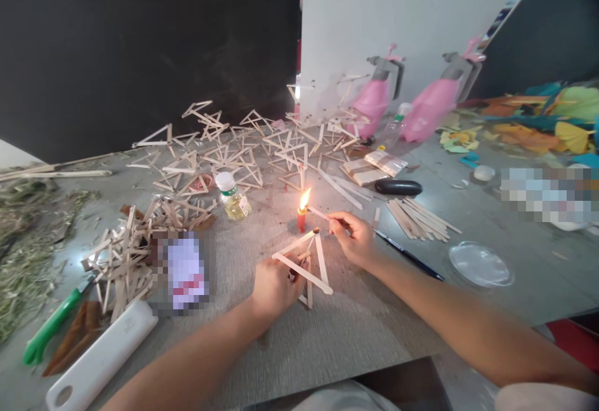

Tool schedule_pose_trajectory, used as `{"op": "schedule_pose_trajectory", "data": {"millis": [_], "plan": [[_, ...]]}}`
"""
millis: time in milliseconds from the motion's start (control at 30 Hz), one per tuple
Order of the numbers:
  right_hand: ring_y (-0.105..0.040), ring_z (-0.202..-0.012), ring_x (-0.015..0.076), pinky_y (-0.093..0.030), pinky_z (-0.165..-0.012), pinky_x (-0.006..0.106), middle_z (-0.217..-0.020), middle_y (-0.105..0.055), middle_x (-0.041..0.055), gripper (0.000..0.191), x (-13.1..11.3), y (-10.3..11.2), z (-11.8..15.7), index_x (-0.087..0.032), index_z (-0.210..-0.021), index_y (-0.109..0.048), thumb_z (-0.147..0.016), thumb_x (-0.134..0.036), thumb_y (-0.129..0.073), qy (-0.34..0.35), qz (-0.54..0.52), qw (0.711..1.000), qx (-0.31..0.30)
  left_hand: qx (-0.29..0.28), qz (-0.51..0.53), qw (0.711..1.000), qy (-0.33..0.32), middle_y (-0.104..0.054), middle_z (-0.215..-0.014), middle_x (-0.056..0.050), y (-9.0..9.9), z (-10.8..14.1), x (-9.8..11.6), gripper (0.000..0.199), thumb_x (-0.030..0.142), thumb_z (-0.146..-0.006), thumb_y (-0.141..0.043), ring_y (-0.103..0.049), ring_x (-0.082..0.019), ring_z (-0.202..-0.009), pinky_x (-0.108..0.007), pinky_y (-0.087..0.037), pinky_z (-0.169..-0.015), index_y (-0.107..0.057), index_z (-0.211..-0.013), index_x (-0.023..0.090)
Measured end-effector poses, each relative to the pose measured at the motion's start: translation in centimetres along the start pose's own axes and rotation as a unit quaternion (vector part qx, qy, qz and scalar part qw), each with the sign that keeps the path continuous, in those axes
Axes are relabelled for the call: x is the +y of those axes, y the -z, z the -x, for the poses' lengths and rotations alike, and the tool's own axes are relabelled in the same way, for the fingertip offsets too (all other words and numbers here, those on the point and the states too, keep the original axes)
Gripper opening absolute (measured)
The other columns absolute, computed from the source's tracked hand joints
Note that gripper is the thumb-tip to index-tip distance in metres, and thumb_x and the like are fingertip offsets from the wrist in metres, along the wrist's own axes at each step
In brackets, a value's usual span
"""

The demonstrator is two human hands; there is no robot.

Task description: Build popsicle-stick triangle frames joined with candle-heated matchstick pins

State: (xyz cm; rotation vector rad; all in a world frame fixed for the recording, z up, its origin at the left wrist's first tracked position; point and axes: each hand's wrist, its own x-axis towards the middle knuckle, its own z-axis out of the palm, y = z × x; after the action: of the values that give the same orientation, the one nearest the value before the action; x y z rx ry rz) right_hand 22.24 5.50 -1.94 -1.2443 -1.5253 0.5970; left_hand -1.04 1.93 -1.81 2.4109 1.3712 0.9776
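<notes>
A red candle (301,219) burns upright on the table in front of my hands. My right hand (353,236) pinches a thin pale glue stick (319,213), its far tip at the flame. Closed around part of a triangular frame of wooden craft sticks (304,272) is my left hand (278,286), just nearer to me than the candle. The frame's top corner, dark at the joint, lies close below the candle. My left fingertips are partly hidden behind the sticks.
Several stick triangles (253,168) pile up at the back. A small bottle (231,196) stands left of the candle, near loose short sticks (126,261), a green-handled tool (53,327) and a white handle (103,358). Rightward lie craft sticks (416,219), a pen (409,255) and a clear lid (480,264).
</notes>
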Motion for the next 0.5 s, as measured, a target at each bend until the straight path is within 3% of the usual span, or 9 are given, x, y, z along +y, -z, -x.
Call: {"op": "schedule_pose_trajectory", "data": {"millis": [500], "plan": [[-0.067, -0.066, 0.0168, -0.05, -0.062, 0.028, -0.072, -0.07, 0.0017, 0.029, -1.0, 0.2, -0.2, -0.019, -0.1, -0.072, -0.099, -0.043, -0.055, -0.007, 0.004, 1.0, 0.0, 0.002, 0.009, 1.0, -0.005, -0.057, -0.049, 0.002, 0.1, -0.1, 0.2, 0.033, 0.028, -0.092, -0.064, -0.053, -0.012, -0.046, -0.025, -0.034, -0.051, -0.057, -0.06, 0.02]]}}
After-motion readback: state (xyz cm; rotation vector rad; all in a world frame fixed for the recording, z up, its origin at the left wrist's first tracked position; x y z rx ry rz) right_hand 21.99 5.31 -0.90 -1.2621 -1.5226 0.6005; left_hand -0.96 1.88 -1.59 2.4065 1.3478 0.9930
